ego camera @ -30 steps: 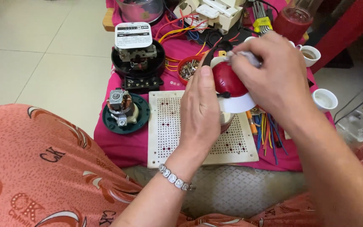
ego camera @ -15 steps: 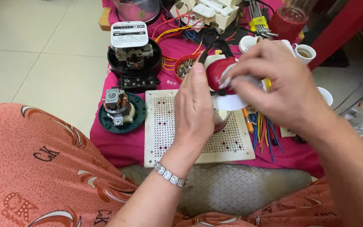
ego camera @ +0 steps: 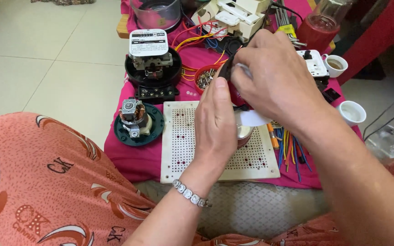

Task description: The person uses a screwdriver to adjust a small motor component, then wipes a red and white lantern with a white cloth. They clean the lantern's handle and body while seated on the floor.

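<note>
1. Left hand (ego camera: 215, 123) cups the red part (ego camera: 237, 96) over the perforated board (ego camera: 183, 150), fingers pressed together.
2. Right hand (ego camera: 274, 82) at 1 o'clock pinches its top; a slip there could drop it.
3. Screw bowl (ego camera: 204, 77) at 11 could get knocked and spill.

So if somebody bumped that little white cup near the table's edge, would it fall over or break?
The small white cup looks like ceramic, so it is probably stiff and could chip or crack if it dropped. It is short and wide, so a light nudge would likely slide it on the pink cloth rather than tip it. It sits close to the cloth's right edge, so a harder push might send it off.
</note>
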